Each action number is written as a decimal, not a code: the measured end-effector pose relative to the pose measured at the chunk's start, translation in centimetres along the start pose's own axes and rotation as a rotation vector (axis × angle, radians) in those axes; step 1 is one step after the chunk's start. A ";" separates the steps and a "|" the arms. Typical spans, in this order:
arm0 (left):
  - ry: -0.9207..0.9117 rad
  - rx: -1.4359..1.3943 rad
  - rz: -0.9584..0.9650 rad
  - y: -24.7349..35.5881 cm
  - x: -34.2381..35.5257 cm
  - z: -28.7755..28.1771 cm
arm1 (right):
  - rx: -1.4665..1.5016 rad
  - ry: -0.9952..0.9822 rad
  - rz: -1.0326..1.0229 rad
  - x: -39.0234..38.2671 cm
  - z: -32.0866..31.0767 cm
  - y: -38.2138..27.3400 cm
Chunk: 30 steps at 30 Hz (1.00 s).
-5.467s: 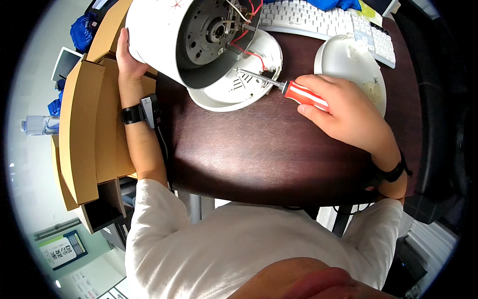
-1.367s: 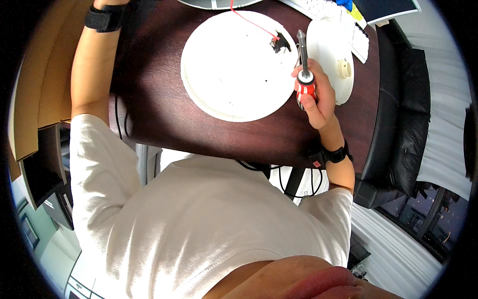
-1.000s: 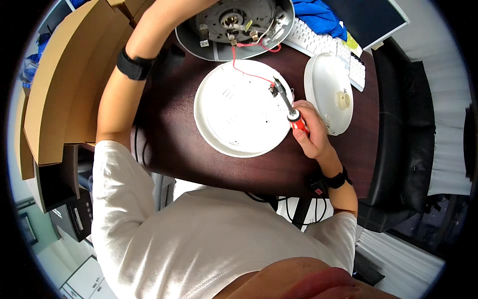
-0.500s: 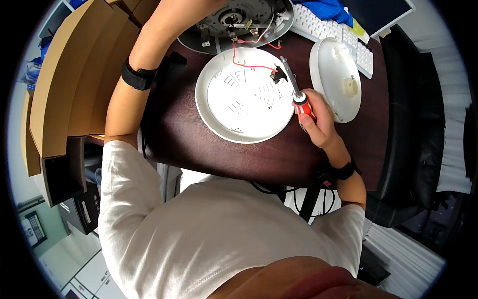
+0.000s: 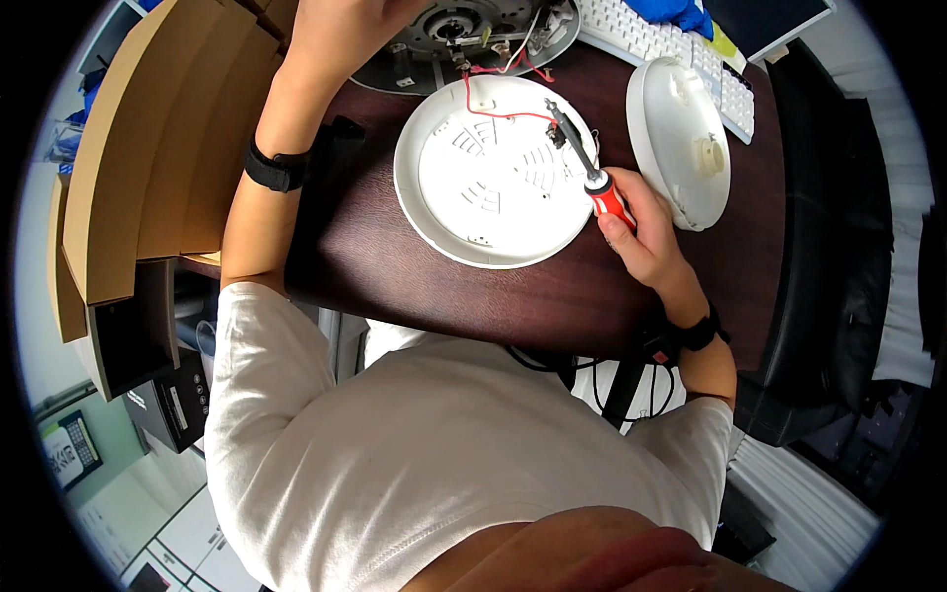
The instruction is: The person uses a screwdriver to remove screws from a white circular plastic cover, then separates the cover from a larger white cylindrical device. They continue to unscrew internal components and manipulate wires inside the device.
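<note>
My right hand (image 5: 646,229) is closed round a screwdriver (image 5: 606,197) with a red and white handle. Its grey shaft points away and to the left, over the right rim of a round white plastic cover (image 5: 493,255). Close to the shaft lies a small dark part (image 5: 556,136), joined by a red wire (image 5: 498,115) to a round grey metal appliance body (image 5: 419,77) at the far edge. My left hand (image 5: 345,35) reaches to the near left side of that body. The top edge cuts off its fingers, so their grip is hidden.
To the right, a white oval shell (image 5: 663,148) rests by the white keyboard (image 5: 631,44). Blue cloth (image 5: 671,12) and a monitor (image 5: 769,25) are at the far right. Cardboard boxes (image 5: 118,168) stand left of the brown table (image 5: 444,296). A black chair (image 5: 829,247) is on the right.
The screwdriver's tip has swung slightly left across the dark part. My left hand has come a little nearer to me. The whole view has shifted slightly.
</note>
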<state>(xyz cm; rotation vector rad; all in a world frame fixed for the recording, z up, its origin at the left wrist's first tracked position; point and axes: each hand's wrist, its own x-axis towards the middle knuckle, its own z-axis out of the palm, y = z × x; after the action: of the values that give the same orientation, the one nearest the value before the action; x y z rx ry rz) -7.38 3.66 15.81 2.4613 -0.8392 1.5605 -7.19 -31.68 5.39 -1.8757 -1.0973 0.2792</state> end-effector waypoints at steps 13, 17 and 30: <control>0.044 0.035 -0.146 -1.6 -2.4 0.7 | 0.034 0.000 0.074 -0.2 0.2 0.2; 0.063 0.015 -0.236 -2.6 -3.3 0.9 | 0.037 0.005 0.085 -0.1 0.2 0.2; 0.059 0.052 -0.280 -2.0 -2.7 0.0 | 0.085 0.085 0.021 -0.1 1.2 0.9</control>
<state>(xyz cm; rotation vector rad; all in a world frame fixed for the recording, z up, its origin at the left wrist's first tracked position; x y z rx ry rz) -7.25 6.44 13.84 2.4258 -0.4265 1.5597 -7.37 -31.21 3.97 -1.8081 -0.9939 0.2514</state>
